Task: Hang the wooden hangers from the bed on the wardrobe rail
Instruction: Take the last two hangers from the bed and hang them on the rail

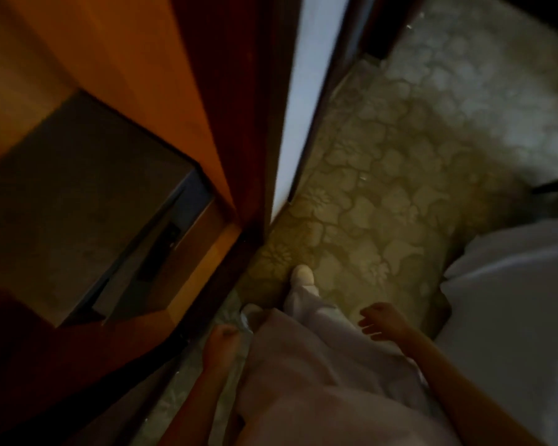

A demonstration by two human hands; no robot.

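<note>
Both hands (221,344) (382,321) low, empty.

Your head camera is looking steeply down, tilted, from standing height. Patterned floor (384,194) is filling centre, wardrobe (161,101) is crowding left edge close by, bed (512,317) is cutting lower right corner. Picture is blurring; single view only.

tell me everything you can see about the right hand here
The right hand sits low in the frame, bare, at the end of a bare forearm coming in from the lower right. Its fingers are spread loosely and curl a little, pointing left; it holds nothing. It hangs over the patterned floor, between the pale trouser leg and the white bedding. Whether it brushes the clothing cannot be told. The picture is dim and blurred, so finer detail is lost.
</note>
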